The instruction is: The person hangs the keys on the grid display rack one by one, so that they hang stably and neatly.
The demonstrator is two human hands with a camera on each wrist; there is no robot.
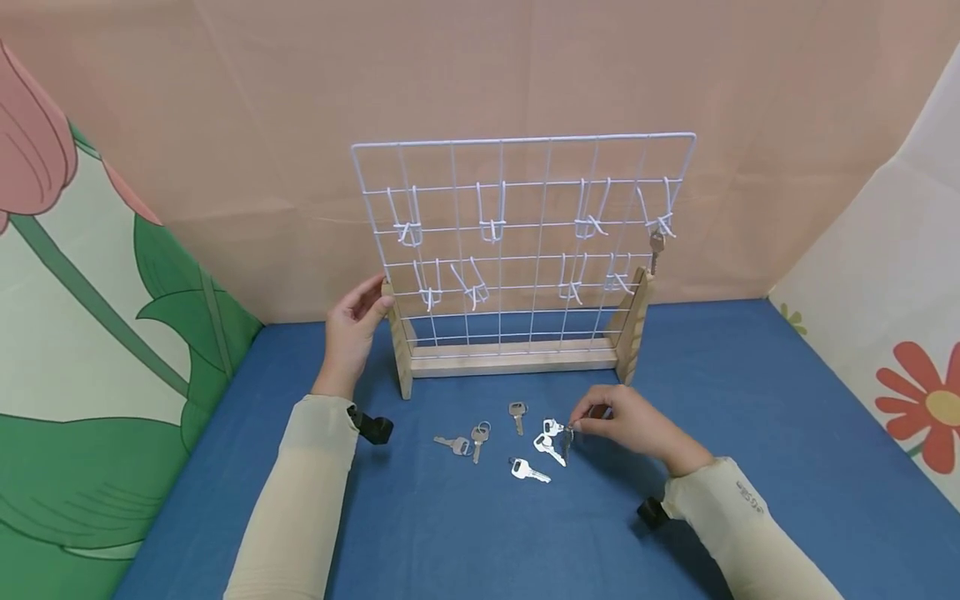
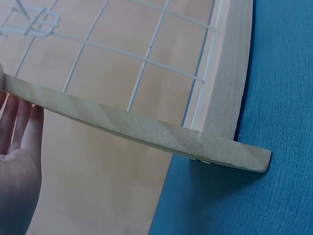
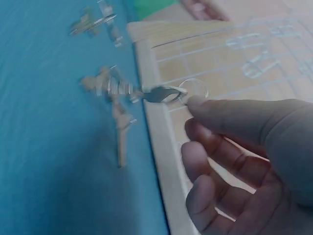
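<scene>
My left hand (image 1: 351,333) grips the top of the left wooden post (image 1: 401,358) of a white wire grid rack (image 1: 517,286). In the left wrist view, fingers (image 2: 32,132) sit behind that post. Low over the table, my right hand (image 1: 628,423) pinches a key (image 3: 159,94) by its ring (image 3: 200,87), thumb against fingertip. The key's blade points down, and it overlaps a pair of keys (image 1: 551,451) lying below it. More keys lie loose, among them an upright one (image 1: 517,417), a lower one (image 1: 531,472) and two at the left (image 1: 452,444).
Several white double hooks (image 1: 491,227) hang on the grid in two rows. One key (image 1: 657,243) hangs from the upper right hook. The rack's wooden base bar (image 1: 513,362) stands on the blue cloth (image 1: 450,533), with a beige backdrop (image 1: 300,167) behind.
</scene>
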